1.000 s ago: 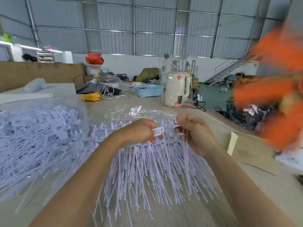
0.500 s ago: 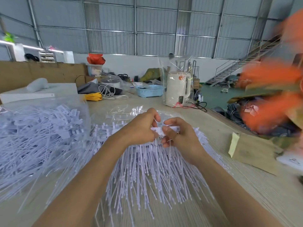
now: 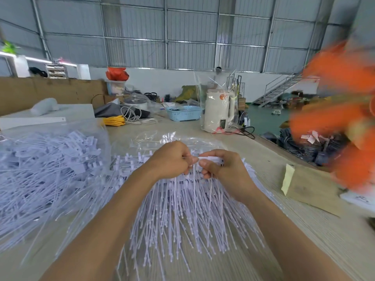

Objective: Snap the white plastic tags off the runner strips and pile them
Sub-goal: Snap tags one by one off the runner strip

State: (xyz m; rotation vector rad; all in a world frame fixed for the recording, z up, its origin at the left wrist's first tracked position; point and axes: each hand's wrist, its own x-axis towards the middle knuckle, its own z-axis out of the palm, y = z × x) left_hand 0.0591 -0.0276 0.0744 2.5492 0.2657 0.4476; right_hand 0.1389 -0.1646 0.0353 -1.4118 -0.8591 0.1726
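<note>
My left hand (image 3: 172, 159) and my right hand (image 3: 223, 169) meet at the middle of the table, just above a spread of white tags on runner strips (image 3: 182, 216). Both hands pinch a white runner strip (image 3: 211, 159) whose thin tails hang down between them. The right thumb and fingers curl round its flat end. The left fingers are curled tight against the other end. A big heap of white tags (image 3: 46, 169) lies in a clear plastic bag at the left.
A brown envelope (image 3: 310, 187) lies at the right of the table. Behind stand a white kettle in plastic wrap (image 3: 217, 112), a blue basket (image 3: 183, 112) and a yellow cable coil (image 3: 113, 120). A blurred orange thing (image 3: 334, 110) moves at the right edge.
My hands came together from slightly apart and now hold one strip between them, a little farther from me. The orange blur at the right keeps shifting.
</note>
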